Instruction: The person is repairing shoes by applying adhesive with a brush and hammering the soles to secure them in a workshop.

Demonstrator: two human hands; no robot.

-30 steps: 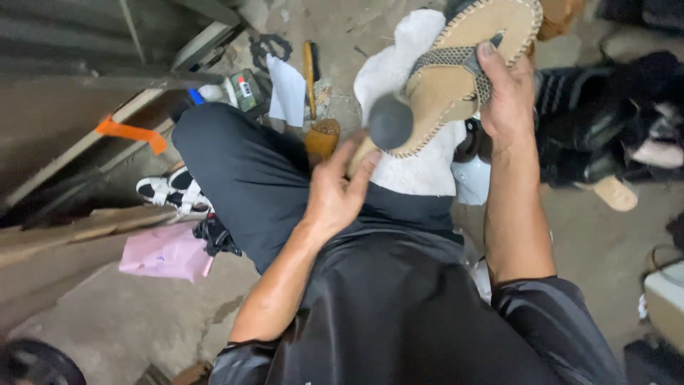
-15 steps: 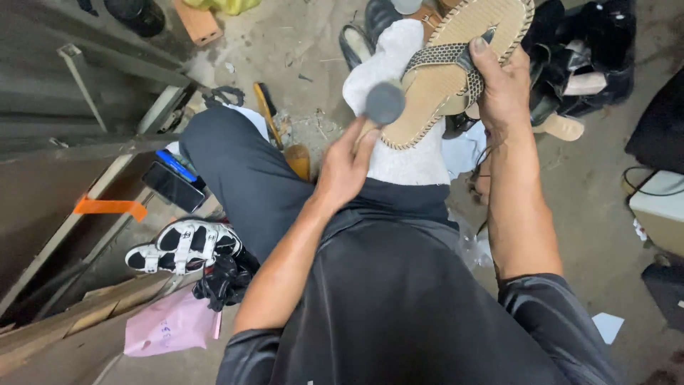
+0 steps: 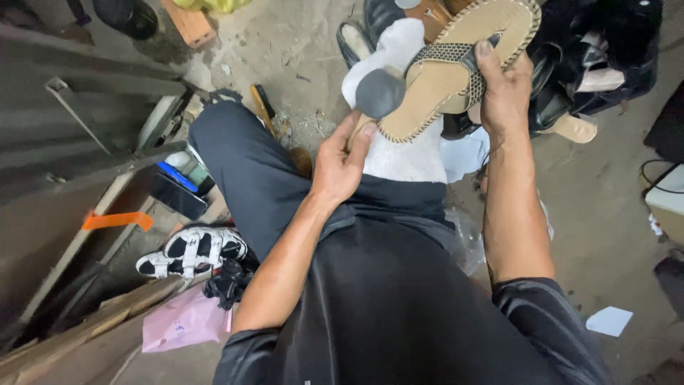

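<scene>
Change since earlier frames: view has swung right and down; black-and-white sandal [image 3: 191, 253] now sits lower left, and the tan sandal [image 3: 456, 68] has tilted further toward the top right corner
Floor, left: black-and-white sandal lies beside a pink bag [image 3: 182, 324], near the person's dark trouser leg [image 3: 249, 175]
Left hand [image 3: 342, 167]: grip closed round the handle of a hammer-like tool, only the round grey head [image 3: 380, 93] showing clearly; thumb and forefinger lie against the sandal's heel edge
Tan sandal: held in the air over the knee, footbed up, heel end touching the tool head, above a white cloth [image 3: 406, 153] draped on the leg
Right hand [image 3: 504, 93]: grip clamped on the sandal's toe half, thumb pressed across the black mesh strap [image 3: 456, 57], fingers hidden beneath the sole
Floor, right: dark shoes [image 3: 605, 64] heaped behind the sandal
Risk, strike: left fingertips sit next to the tool head; a glancing blow could pinch them
Risk, hold: sandal is supported at one end only; a blow at the heel could twist it out of the right hand
Risk, stitching: an off-centre blow could mark the stitched rim
</scene>
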